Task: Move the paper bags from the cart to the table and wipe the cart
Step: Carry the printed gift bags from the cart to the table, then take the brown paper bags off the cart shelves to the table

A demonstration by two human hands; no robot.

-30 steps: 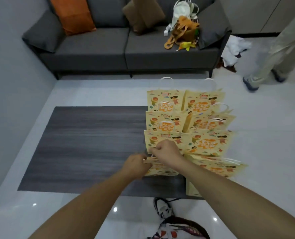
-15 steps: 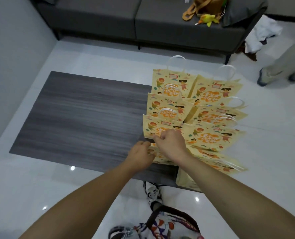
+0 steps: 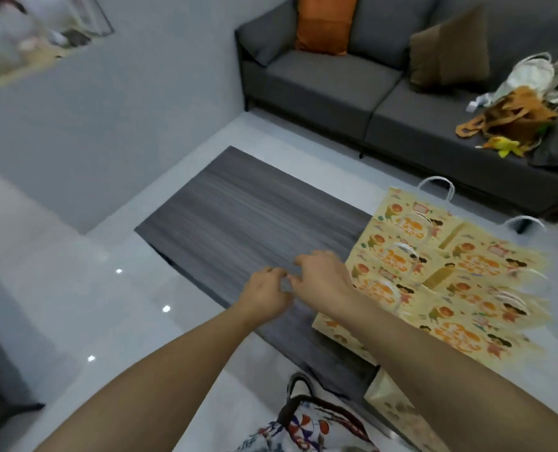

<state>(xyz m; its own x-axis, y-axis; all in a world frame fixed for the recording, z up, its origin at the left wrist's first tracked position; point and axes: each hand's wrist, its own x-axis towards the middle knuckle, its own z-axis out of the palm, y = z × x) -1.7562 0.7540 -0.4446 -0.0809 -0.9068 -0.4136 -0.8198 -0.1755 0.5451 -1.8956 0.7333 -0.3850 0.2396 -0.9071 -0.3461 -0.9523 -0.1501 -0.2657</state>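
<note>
My dark wood-grain table stands on the pale floor. Yellow paper bags lie overlapped on its right end.

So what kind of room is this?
Probably a living room: a grey sofa with an orange cushion stands behind a low dark table.

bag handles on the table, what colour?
White, looped above the yellow cartoon-print paper bags; clearest on the far handle in the head view.
</note>
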